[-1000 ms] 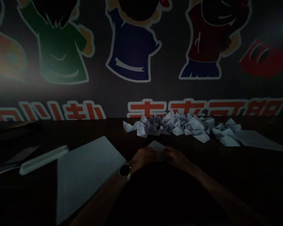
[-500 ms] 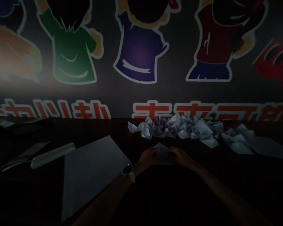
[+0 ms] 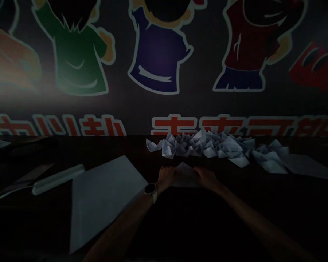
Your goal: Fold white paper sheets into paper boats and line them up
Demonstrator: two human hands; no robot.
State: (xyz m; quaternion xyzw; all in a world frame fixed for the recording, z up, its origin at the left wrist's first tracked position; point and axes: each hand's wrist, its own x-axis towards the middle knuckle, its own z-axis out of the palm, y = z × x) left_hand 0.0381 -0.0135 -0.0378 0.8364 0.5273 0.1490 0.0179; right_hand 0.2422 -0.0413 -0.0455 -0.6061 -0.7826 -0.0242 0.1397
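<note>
A partly folded sheet of white paper (image 3: 184, 176) lies in front of me, its peak pointing away and its lower edge nearly straight. My left hand (image 3: 167, 175), with a watch (image 3: 150, 189) on the wrist, is closed on the paper's left side, fingers curled. On the opposite side my right hand (image 3: 205, 177) grips the paper, thumb and fingers pressed together at its edge. Dim light hides the fingertips of both hands. Just beyond the hands is a heap of folded paper boats (image 3: 207, 145).
A stack of white paper (image 3: 104, 200) lies left of my hands. Farther left are a long pale wrapped roll (image 3: 58, 178) and a thin flat item (image 3: 27, 178). Another white sheet (image 3: 311, 165) lies at the right. Behind the dark table rises a wall with painted cartoon figures (image 3: 158, 54).
My left hand has turned slightly, with its knuckles raised more at the paper's left side. Both hands stay on the paper. The whole view has shifted a little.
</note>
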